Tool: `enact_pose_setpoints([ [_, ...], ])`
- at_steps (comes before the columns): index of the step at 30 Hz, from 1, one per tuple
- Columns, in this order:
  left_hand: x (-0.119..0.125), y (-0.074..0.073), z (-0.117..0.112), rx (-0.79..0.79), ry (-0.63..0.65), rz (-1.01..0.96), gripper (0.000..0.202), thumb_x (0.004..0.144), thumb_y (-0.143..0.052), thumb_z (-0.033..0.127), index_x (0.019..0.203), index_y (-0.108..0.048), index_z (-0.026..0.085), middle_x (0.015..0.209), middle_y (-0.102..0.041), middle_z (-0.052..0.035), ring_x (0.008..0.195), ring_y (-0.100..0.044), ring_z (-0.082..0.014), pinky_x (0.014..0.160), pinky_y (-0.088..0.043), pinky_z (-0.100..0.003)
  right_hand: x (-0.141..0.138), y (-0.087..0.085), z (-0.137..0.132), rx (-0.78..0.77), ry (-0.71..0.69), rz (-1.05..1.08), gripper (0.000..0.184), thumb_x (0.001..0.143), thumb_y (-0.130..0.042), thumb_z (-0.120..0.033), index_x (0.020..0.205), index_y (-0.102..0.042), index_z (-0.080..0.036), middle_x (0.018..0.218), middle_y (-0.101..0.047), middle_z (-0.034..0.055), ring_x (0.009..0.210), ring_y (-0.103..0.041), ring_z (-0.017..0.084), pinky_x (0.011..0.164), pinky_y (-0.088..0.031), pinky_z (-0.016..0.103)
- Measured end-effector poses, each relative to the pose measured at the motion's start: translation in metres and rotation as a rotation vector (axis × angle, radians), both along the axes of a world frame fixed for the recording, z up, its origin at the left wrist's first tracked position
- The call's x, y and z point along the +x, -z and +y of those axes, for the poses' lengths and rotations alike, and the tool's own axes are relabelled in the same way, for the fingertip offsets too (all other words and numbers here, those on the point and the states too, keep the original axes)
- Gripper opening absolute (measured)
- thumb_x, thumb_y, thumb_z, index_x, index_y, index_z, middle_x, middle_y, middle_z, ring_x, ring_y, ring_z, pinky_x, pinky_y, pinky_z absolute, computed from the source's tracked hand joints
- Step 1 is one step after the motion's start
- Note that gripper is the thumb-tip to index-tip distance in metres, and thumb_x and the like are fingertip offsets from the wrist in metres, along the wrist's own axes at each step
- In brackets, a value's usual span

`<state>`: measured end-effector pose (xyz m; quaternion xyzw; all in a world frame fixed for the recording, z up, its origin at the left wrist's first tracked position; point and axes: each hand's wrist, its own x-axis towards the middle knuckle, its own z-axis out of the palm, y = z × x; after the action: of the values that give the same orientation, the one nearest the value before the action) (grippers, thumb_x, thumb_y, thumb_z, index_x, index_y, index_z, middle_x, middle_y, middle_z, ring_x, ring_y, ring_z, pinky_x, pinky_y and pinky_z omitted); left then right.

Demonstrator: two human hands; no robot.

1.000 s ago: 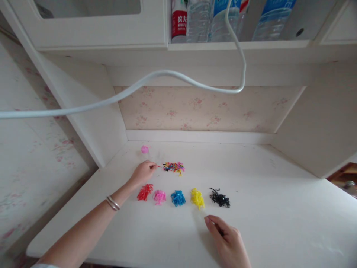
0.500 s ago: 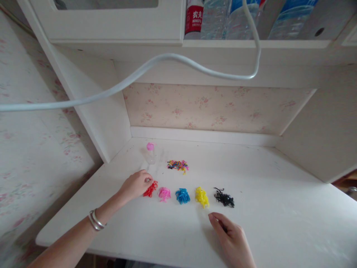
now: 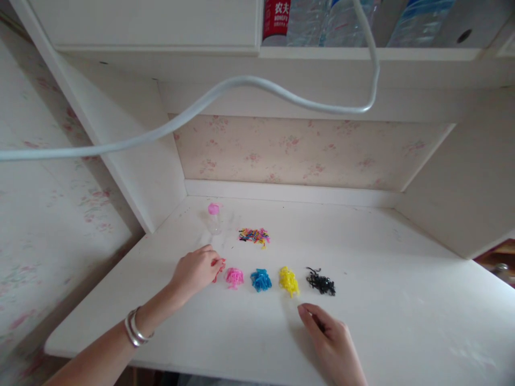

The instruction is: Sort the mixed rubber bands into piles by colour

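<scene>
My left hand [image 3: 197, 269] reaches over the pile of red rubber bands [image 3: 218, 271], its fingers closed on some of them and covering much of the pile. To its right lie small piles of pink rubber bands [image 3: 234, 277], blue rubber bands [image 3: 261, 280], yellow rubber bands [image 3: 289, 281] and black rubber bands [image 3: 321, 281]. My right hand [image 3: 332, 340] hovers near the desk's front, below the yellow and black piles. Its thumb and forefinger meet in a loose curl, and I see nothing held. Behind the row lies a mixed-colour heap of tiny bands [image 3: 254, 236].
A small clear bottle with a pink cap [image 3: 214, 219] stands at the back left of the white desk [image 3: 386, 321]. Across the view, above the desk, runs a white cable [image 3: 241, 81]. Water bottles [image 3: 308, 24] sit on the overhead shelf.
My left hand has shifted slightly right and closed over the red rubber bands, hiding more of them. My right hand stays nearly where it was. The view has shifted a little.
</scene>
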<state>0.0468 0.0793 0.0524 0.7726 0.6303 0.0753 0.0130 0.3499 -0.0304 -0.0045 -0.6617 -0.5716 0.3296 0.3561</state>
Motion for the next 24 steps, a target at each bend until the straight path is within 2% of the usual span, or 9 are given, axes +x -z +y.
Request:
enact_pose_setpoints([
  [4, 0.004, 0.001, 0.003, -0.008, -0.057, 0.054, 0.034, 0.086, -0.041, 0.041, 0.071, -0.067, 0.025, 0.089, -0.067, -0.0002, 0.069, -0.062, -0.0147, 0.056, -0.033, -0.024, 0.0, 0.0, 0.001, 0.026, 0.01, -0.014, 0.044, 0.08, -0.047, -0.055, 0.081, -0.068, -0.017, 0.053, -0.045, -0.0027, 0.051, -0.039, 0.011, 0.048, -0.032, 0.019],
  [9, 0.008, 0.004, 0.007, -0.039, -0.039, 0.082, 0.039, 0.084, -0.042, 0.043, 0.063, -0.067, 0.022, 0.079, -0.068, -0.0029, 0.065, -0.062, -0.0166, 0.057, -0.036, -0.025, 0.0, -0.002, 0.001, 0.061, 0.015, -0.003, 0.043, 0.078, -0.048, -0.055, 0.079, -0.07, -0.017, 0.051, -0.047, -0.0024, 0.049, -0.04, 0.011, 0.046, -0.033, 0.019],
  [14, -0.004, -0.015, 0.003, -0.035, -0.054, -0.014, 0.033, 0.083, -0.045, 0.041, 0.066, -0.068, 0.024, 0.083, -0.068, -0.002, 0.071, -0.062, -0.0162, 0.06, -0.037, -0.024, -0.001, -0.001, 0.002, 0.032, 0.016, 0.022, 0.047, 0.078, -0.047, -0.058, 0.08, -0.069, -0.017, 0.054, -0.053, -0.0006, 0.051, -0.044, 0.012, 0.048, -0.035, 0.02],
  [18, -0.024, -0.028, -0.013, 0.038, -0.063, -0.18, 0.028, 0.084, -0.043, 0.039, 0.077, -0.066, 0.026, 0.085, -0.067, 0.0013, 0.069, -0.06, -0.0137, 0.062, -0.038, -0.023, -0.002, -0.003, 0.004, 0.025, 0.036, 0.061, 0.047, 0.076, -0.049, -0.059, 0.08, -0.069, -0.016, 0.06, -0.059, 0.001, 0.056, -0.05, 0.014, 0.05, -0.037, 0.02],
  [21, -0.039, -0.02, -0.033, 0.081, -0.091, -0.267, 0.029, 0.086, -0.04, 0.043, 0.079, -0.06, 0.024, 0.072, -0.062, 0.0031, 0.063, -0.056, -0.0121, 0.062, -0.037, -0.021, -0.004, -0.013, 0.008, 0.04, 0.003, 0.061, 0.047, 0.076, -0.05, -0.059, 0.081, -0.07, -0.016, 0.061, -0.06, 0.0009, 0.056, -0.05, 0.014, 0.049, -0.036, 0.02],
  [24, -0.05, 0.004, -0.054, 0.047, -0.169, -0.335, 0.035, 0.085, -0.04, 0.049, 0.065, -0.049, 0.021, 0.055, -0.048, 0.0057, 0.052, -0.047, -0.0106, 0.055, -0.035, -0.019, -0.007, -0.034, 0.021, 0.062, -0.053, -0.042, 0.044, 0.08, -0.048, -0.055, 0.087, -0.07, -0.017, 0.058, -0.057, -0.0009, 0.05, -0.046, 0.012, 0.045, -0.031, 0.02],
])
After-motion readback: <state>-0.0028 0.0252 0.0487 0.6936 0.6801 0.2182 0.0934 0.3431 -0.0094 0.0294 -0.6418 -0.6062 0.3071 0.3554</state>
